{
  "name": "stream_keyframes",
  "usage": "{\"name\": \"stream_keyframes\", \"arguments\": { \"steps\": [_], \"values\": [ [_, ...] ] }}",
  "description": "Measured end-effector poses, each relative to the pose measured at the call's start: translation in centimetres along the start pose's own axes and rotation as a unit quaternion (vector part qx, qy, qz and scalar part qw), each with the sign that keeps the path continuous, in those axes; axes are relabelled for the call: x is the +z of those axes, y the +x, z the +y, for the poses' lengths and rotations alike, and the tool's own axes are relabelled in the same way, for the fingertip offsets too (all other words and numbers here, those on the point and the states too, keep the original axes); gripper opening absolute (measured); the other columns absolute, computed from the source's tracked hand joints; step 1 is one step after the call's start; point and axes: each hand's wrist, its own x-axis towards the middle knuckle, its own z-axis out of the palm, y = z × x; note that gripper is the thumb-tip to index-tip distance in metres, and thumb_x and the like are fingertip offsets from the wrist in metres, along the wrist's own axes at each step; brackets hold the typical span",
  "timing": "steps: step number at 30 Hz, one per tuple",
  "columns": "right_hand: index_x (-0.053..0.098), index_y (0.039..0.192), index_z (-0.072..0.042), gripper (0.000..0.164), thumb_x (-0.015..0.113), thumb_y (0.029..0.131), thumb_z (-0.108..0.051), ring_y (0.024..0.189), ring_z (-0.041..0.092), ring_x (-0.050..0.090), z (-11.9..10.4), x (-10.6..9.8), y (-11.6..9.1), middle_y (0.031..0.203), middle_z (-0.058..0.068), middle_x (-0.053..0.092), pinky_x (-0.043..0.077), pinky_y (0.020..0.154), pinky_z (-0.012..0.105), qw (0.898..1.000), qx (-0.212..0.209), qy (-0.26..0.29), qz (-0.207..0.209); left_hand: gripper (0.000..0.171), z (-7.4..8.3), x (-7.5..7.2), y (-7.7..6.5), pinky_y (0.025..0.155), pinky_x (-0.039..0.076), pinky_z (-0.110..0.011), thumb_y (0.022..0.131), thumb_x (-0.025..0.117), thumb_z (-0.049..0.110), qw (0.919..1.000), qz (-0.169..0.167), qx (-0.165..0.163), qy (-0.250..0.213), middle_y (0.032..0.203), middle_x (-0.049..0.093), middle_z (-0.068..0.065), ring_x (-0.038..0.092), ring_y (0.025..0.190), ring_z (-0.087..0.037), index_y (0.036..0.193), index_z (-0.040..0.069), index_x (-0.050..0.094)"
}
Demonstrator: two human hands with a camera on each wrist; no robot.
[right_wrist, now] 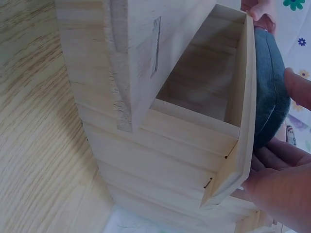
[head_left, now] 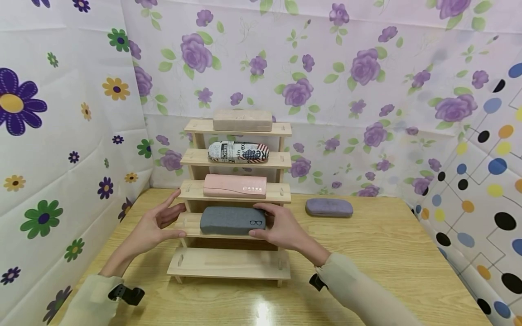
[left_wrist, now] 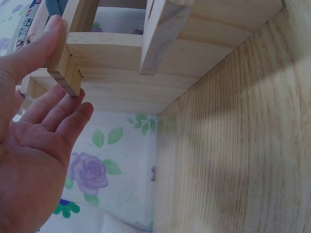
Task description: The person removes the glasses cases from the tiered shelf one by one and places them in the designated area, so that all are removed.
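Note:
A grey-blue glasses case [head_left: 228, 220] with a small glasses print lies on the second tier from the bottom of a stepped wooden rack [head_left: 228, 262]. My right hand [head_left: 283, 226] holds its right end, thumb in front and fingers behind. In the right wrist view, thumb and fingers sit on either side of the case [right_wrist: 269, 92], which is on the shelf board [right_wrist: 248, 97]. My left hand [head_left: 157, 224] is at the left end of the same tier, fingers loosely spread. Its thumb [left_wrist: 51, 34] lies along the board and the other fingertips are near the board's end.
Higher tiers carry a pink glasses case [head_left: 228, 185], a newspaper-print case [head_left: 228, 152] and a beige case [head_left: 240, 121]. A purple case [head_left: 329, 207] lies on the wooden table [head_left: 367, 271] right of the rack. Flowered cloth [head_left: 261, 63] hangs behind.

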Motion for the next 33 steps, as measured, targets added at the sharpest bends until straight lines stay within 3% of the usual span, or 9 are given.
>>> {"name": "stream_keyframes", "arguments": {
  "steps": [9, 25, 33],
  "values": [
    [0.065, 0.144, -0.015, 0.067, 0.089, 0.086, -0.036, 0.093, 0.013, 0.064, 0.16, 0.21, 0.19, 0.127, 0.002, 0.070, 0.055, 0.081, 0.036, 1.000, 0.007, 0.011, -0.006, 0.111, 0.05, 0.01, -0.02, 0.109, 0.046, -0.023, 0.084, 0.088, -0.002, 1.0000, 0.001, 0.001, -0.004, 0.156, 0.044, -0.031, 0.047, 0.143, -0.026, 0.170, 0.022, 0.022],
    [0.066, 0.141, -0.011, 0.065, 0.092, 0.085, -0.030, 0.099, 0.014, 0.067, 0.10, -0.39, -0.47, 0.126, 0.003, 0.070, 0.058, 0.087, 0.039, 0.999, 0.019, 0.034, -0.002, 0.111, 0.07, 0.01, -0.04, 0.109, 0.046, -0.024, 0.084, 0.087, -0.002, 1.0000, 0.000, 0.003, -0.005, 0.156, 0.043, -0.031, 0.047, 0.143, -0.025, 0.170, 0.022, 0.022],
    [0.066, 0.142, -0.014, 0.068, 0.092, 0.083, -0.034, 0.086, 0.013, 0.063, 0.02, -0.30, -0.42, 0.116, 0.000, 0.071, 0.055, 0.075, 0.033, 1.000, 0.023, 0.017, 0.002, 0.111, 0.15, 0.04, -0.02, 0.109, 0.046, -0.024, 0.084, 0.088, -0.001, 1.0000, 0.001, -0.001, 0.002, 0.157, 0.043, -0.030, 0.045, 0.144, -0.031, 0.171, 0.023, 0.022]
  ]
}}
